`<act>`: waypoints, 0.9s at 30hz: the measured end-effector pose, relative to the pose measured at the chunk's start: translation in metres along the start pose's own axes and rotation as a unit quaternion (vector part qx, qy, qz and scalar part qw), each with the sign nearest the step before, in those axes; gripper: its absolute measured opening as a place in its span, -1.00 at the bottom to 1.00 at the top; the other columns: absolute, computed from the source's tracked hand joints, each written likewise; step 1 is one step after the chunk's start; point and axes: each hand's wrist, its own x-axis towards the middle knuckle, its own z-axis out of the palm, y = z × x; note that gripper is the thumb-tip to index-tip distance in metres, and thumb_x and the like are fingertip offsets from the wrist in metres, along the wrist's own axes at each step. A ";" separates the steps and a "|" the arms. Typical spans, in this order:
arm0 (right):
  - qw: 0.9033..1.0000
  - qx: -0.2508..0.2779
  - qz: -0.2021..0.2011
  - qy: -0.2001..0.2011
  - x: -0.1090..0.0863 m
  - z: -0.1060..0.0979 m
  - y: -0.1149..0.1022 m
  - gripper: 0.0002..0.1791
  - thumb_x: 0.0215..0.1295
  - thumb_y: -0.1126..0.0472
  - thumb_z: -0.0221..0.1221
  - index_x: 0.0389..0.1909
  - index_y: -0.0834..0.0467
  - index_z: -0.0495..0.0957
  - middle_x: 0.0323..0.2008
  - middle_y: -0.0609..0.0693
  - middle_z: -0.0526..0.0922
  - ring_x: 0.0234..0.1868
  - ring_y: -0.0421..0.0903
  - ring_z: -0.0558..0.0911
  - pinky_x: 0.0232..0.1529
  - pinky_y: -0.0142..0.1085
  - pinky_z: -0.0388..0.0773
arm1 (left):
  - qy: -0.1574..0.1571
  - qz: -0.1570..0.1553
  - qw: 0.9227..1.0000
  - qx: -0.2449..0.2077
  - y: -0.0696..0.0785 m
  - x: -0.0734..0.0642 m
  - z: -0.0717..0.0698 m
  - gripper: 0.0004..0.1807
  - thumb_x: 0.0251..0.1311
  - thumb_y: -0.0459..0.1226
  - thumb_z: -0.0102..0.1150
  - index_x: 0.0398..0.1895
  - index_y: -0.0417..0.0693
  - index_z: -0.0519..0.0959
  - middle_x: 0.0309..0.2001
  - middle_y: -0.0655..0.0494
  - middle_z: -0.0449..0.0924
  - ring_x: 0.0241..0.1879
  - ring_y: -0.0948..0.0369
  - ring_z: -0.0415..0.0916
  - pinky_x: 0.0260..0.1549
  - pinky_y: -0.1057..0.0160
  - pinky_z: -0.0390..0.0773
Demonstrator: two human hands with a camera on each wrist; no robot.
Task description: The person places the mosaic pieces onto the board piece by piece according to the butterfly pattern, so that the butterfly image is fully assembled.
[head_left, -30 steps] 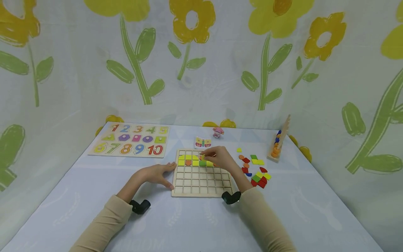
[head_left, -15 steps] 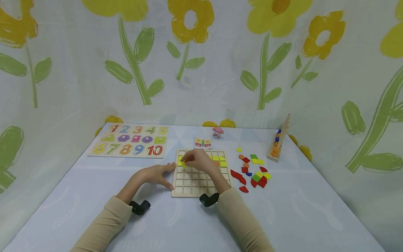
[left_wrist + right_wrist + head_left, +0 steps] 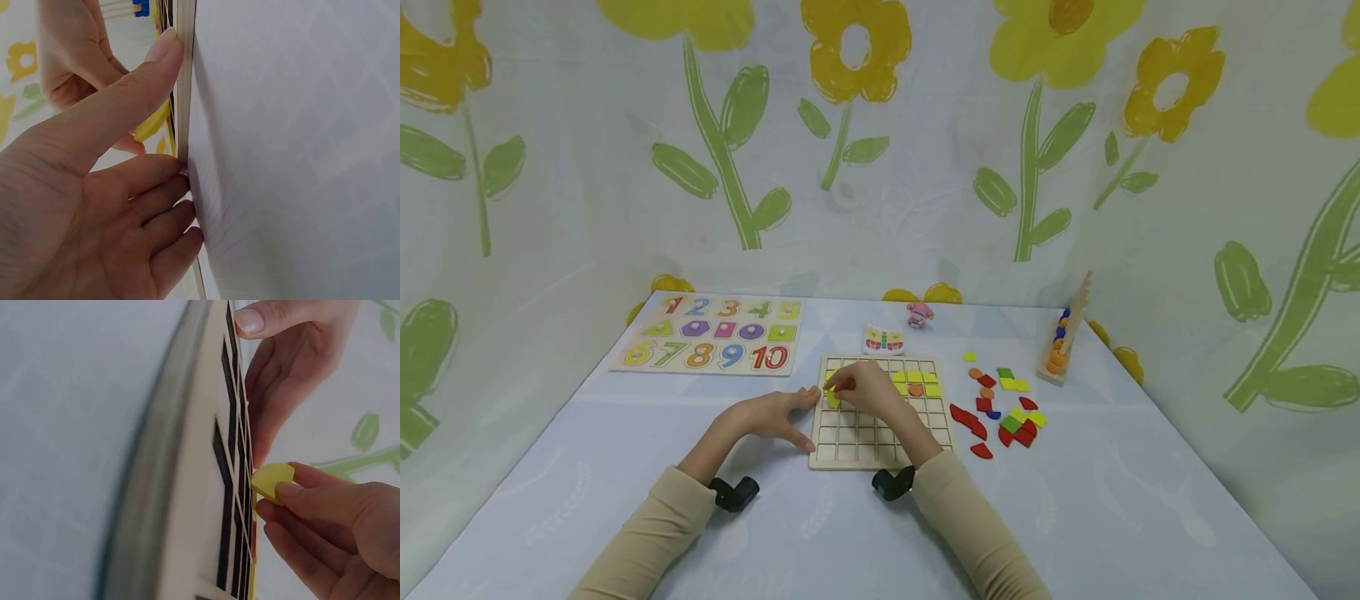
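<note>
My right hand [image 3: 868, 387] pinches a yellow piece [image 3: 272, 481] with one rounded edge between thumb and fingers. It is over the left end of the wooden grid board [image 3: 880, 458], its edge close against the board's surface in the right wrist view. Yellow square and rounded pieces and an orange round piece [image 3: 915, 390] sit in the board's upper rows; my right hand hides part of them. My left hand [image 3: 772, 414] rests at the board's left edge, thumb and fingertips spread along it and touching the side.
Loose red, yellow, green, orange and blue pieces [image 3: 1017, 429] lie right of the board. Behind it stand a butterfly picture card [image 3: 883, 340] and a small pink figurine [image 3: 919, 314]. A number puzzle board [image 3: 707, 335] lies back left, a wooden bead rack [image 3: 1060, 342] back right.
My right hand has moved left across the board with the yellow piece, then lowered slightly toward the left column. My left hand has stayed at the edge.
</note>
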 end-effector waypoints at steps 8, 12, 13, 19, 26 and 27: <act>0.999 -0.009 0.013 -0.039 0.001 0.000 -0.003 -0.77 0.23 0.32 0.29 -0.09 0.11 0.72 -0.26 -0.08 0.68 -0.32 -0.22 0.55 -0.26 -0.48 0.52 | 0.000 -0.003 1.000 0.005 0.000 0.001 0.000 0.08 -0.08 0.05 0.46 0.48 -0.11 0.13 0.48 -0.12 0.00 0.46 -0.06 -0.08 0.36 -0.14 0.03; 0.998 -0.016 0.014 -0.052 0.000 0.000 -0.004 -0.77 0.22 0.31 0.30 -0.10 0.12 0.72 -0.23 -0.08 0.68 -0.32 -0.22 0.54 -0.23 -0.48 0.52 | 0.000 -0.001 1.000 0.006 0.000 0.001 0.000 0.09 -0.08 0.05 0.46 0.48 -0.12 0.12 0.49 -0.11 -0.01 0.46 -0.06 -0.08 0.36 -0.13 0.03; 0.998 -0.016 0.012 -0.052 0.000 0.000 -0.004 -0.78 0.22 0.31 0.30 -0.11 0.13 0.72 -0.24 -0.08 0.68 -0.32 -0.21 0.54 -0.23 -0.48 0.52 | 0.000 0.000 1.000 0.006 0.000 0.000 0.000 0.09 -0.07 0.05 0.46 0.48 -0.13 0.12 0.49 -0.11 -0.01 0.46 -0.05 -0.08 0.36 -0.12 0.03; 0.998 -0.031 0.003 -0.051 0.000 0.002 -0.001 -0.81 0.17 0.30 0.34 -0.19 0.10 0.75 -0.28 -0.13 0.68 -0.34 -0.24 0.52 -0.25 -0.47 0.51 | -0.003 0.007 1.000 -0.002 0.004 -0.003 -0.001 0.08 -0.07 0.02 0.46 0.48 -0.17 0.11 0.48 -0.16 -0.01 0.46 -0.10 -0.08 0.36 -0.15 -0.01; 0.998 -0.043 0.014 -0.044 0.000 0.003 -0.003 -0.82 0.18 0.33 0.32 -0.19 0.12 0.75 -0.28 -0.09 0.70 -0.37 -0.22 0.51 -0.25 -0.50 0.50 | -0.002 0.003 1.000 0.003 0.003 -0.003 -0.001 0.08 -0.07 0.03 0.46 0.48 -0.16 0.12 0.48 -0.15 -0.01 0.46 -0.08 -0.09 0.37 -0.13 0.00; 0.998 -0.045 0.016 -0.042 0.000 0.003 -0.003 -0.82 0.18 0.33 0.32 -0.19 0.12 0.75 -0.27 -0.09 0.70 -0.37 -0.22 0.50 -0.26 -0.51 0.50 | -0.002 0.003 1.000 0.002 0.003 -0.002 -0.001 0.08 -0.07 0.03 0.46 0.48 -0.16 0.12 0.48 -0.14 -0.01 0.46 -0.07 -0.09 0.37 -0.12 0.00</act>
